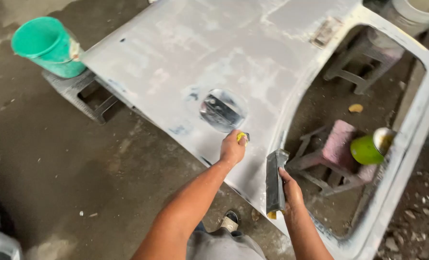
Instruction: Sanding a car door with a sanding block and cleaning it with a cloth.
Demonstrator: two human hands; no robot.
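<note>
Grey primed car panel (pixel 185 62), patchy white; green bucket (pixel 48 45); yellow pad (pixel 241 137); dark grey scraper board (pixel 274 180); pink stool (pixel 338 144).

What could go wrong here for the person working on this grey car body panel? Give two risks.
The left hand presses a small yellow tool beside the round recess; it might slip in. The right hand holds a flat board at the panel edge; it could drop.
</note>
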